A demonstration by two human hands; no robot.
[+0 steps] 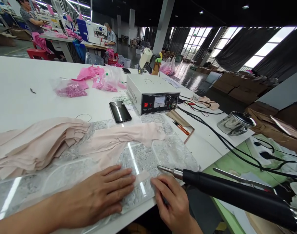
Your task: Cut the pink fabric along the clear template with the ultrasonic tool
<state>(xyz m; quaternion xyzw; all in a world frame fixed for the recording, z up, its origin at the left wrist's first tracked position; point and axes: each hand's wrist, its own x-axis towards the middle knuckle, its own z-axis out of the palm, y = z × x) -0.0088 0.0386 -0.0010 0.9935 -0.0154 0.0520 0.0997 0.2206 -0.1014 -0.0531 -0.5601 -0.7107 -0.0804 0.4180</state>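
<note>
Black-handled tool point(226, 191): counted one; slanted in from the right edge, metal tip pointing left near the right hand.
Left hand point(102, 191): lay flat, palm down, released — fingertips over one end of the pale strip.
Right hand point(172, 198): curled just beside the strip's other end; could not tell a pinch from a bare curl.
Pale strip point(142, 176): counted one; lay between both hands on the marble-patterned sheet point(141, 156), narrow, smooth, light beige-pink.
Pale pink fabric point(129, 133): lay wrinkled behind the left hand.
Fabric pile point(41, 139): stacked in uncounted layers at left.
Clear bags point(71, 89): counted two at far left; held small pink pieces.
Lidded pot point(236, 123): counted one; could not make out contents.
Phones point(120, 112): counted two.
Orange pens point(181, 128): counted two — lay before the control box point(150, 94).
People point(110, 37): counted two, well beyond the table point(12, 73).
</note>
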